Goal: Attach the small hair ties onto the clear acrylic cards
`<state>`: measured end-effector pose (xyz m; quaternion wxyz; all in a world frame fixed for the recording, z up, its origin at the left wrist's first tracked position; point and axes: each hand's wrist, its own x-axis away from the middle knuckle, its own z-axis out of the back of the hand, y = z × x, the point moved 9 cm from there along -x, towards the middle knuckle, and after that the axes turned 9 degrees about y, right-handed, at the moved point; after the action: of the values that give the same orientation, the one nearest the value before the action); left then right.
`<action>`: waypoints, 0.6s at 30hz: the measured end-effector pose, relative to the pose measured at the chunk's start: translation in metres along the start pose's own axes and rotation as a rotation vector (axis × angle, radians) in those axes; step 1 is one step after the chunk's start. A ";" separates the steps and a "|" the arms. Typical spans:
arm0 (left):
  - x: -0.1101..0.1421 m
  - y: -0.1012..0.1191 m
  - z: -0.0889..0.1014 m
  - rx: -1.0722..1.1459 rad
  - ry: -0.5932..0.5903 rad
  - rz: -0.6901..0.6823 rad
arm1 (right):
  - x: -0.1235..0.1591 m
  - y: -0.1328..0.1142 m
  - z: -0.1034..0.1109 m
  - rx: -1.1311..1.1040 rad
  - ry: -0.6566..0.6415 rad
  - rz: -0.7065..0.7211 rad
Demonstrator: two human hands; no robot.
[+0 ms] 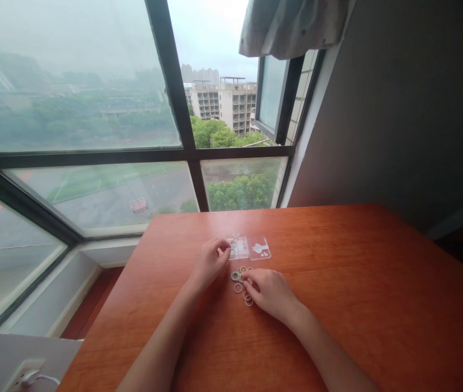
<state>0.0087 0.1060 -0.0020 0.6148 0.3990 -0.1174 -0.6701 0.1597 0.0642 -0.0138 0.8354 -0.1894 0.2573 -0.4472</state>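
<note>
A clear plastic box (241, 252) lies with its lid (260, 249) folded out flat to the right, a white print on the lid. A few small rings show inside its left part. At the box's left edge is my left hand (210, 262), thumb and forefinger pinched together; what is between them is too small to make out. Nearer to me, several thin rings (238, 288) in pale green, yellow and pinkish tones lie loosely on the table. My right hand (272, 291) reaches over the right side of these rings, its closed fingertips on a ring; the hand hides part of the group.
The reddish-brown wooden table (353, 272) stands against a dark-framed window (92, 159). A curtain (292, 27) hangs at the upper right beside an outward-swung pane (272, 92). A plug (31, 377) sits in a wall socket at the lower left.
</note>
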 end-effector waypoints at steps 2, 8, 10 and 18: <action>-0.001 -0.001 0.001 -0.005 -0.002 -0.003 | 0.000 0.002 0.000 0.046 0.004 -0.006; -0.001 -0.002 0.005 -0.008 0.003 -0.007 | -0.001 0.006 0.000 0.081 0.007 -0.031; -0.001 -0.001 0.005 -0.005 0.002 -0.012 | -0.001 0.009 0.001 0.078 0.022 -0.050; -0.001 0.002 0.005 0.005 -0.009 -0.020 | 0.000 0.013 -0.003 0.083 -0.010 -0.061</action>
<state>0.0069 0.1046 0.0034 0.6067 0.3986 -0.1179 -0.6776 0.1666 0.0704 -0.0230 0.8298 -0.1644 0.2285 -0.4820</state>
